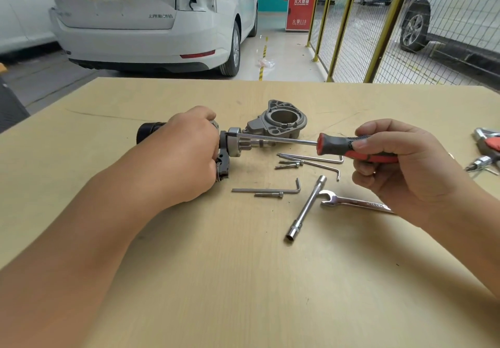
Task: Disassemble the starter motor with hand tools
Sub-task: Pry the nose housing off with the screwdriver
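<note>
The starter motor (150, 131) lies on its side on the wooden table (243, 280), black body to the left. My left hand (186, 150) grips its middle, hiding most of it. The pinion gear end (234, 144) and a dark lever part (223, 169) stick out to the right of my fingers. My right hand (400, 163) grips the red and black handle of a screwdriver (338, 147). Its shaft runs left, and the tip touches the motor just above the pinion end. A grey cast nose housing (278, 123) lies detached behind the shaft.
Three hex keys (270, 190) and loose long bolts (289, 164) lie right of the motor. A socket T-wrench (307, 208) and a combination wrench (351, 201) lie nearer me. More tools (487, 147) sit at the right edge. A white car and a mesh fence stand beyond the table.
</note>
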Motion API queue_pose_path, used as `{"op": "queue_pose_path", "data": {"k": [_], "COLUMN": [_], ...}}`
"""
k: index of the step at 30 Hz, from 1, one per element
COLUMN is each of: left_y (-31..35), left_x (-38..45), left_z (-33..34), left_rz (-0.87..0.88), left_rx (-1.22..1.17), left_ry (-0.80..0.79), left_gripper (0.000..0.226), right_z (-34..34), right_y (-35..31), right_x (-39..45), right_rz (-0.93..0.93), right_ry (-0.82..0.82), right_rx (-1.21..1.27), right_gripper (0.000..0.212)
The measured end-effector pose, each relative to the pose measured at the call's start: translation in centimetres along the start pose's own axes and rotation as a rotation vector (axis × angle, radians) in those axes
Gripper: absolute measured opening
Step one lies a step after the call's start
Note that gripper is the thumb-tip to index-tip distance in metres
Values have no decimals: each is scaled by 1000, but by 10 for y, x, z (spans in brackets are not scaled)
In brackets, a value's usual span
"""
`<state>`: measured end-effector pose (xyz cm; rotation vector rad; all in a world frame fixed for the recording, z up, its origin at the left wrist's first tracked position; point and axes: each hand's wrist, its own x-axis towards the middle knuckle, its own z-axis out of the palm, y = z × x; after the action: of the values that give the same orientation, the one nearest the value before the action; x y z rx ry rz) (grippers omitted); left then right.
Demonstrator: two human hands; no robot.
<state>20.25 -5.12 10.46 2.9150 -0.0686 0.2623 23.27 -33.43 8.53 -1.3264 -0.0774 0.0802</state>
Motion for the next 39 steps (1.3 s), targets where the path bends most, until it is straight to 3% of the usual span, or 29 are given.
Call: {"op": "queue_pose_path", "data": {"k": [2,5,7,13,20,27,35,39], "left_y": [-2,-5,-4,-10,-5,-13,-9,-13], "left_x": [1,0,0,-1,-2,-3,-6,-6], "left_z": [4,5,2,-10,-3,-9,-4,-11], "left_rz": [-31,-73,-48,18,43,83,75,149], "left_rx": [-11,-70,-56,-17,51,32,123,19], "left_ry": [22,50,57,-27,28,-41,-4,99], "left_gripper": [14,25,14,28,15,21,14,10], "right_z": [0,0,-1,-1,0,-1,0,0], "right_y": [1,1,2,3,6,4,3,3], "right_x": [0,1,1,3,2,1,-1,0], "right_rz": [1,3,4,10,6,1,-5,-15], "right_ry": [1,9,14,25,15,-4,-19,-13], "right_rx": [-3,-5,-4,-3,14,25,26,27], "right_gripper": [19,20,21,19,19,20,20,20]}}
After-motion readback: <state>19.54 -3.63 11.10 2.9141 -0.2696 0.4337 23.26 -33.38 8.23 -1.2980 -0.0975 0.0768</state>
